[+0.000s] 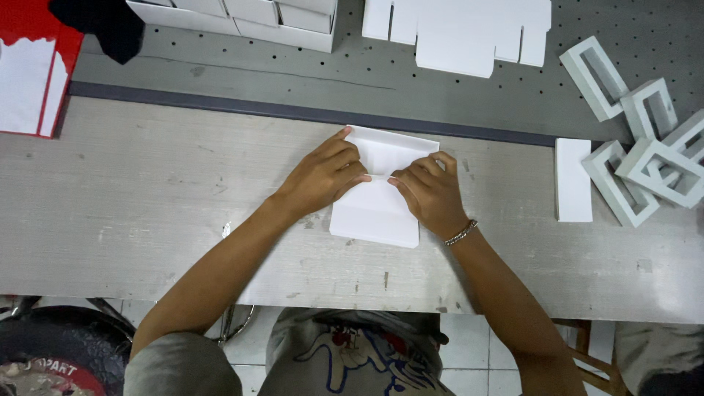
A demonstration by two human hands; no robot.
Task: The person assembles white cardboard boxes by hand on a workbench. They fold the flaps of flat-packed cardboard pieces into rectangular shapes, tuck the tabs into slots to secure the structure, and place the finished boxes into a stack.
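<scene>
Both hands, left hand (323, 176) and right hand (429, 194), press flat on the white cardboard blank (378, 209); uneven pressure probably skews the fold.

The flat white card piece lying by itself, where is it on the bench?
In the head view, the flat white card piece lies right of the right hand, beside the pile of folded white frames.
</scene>
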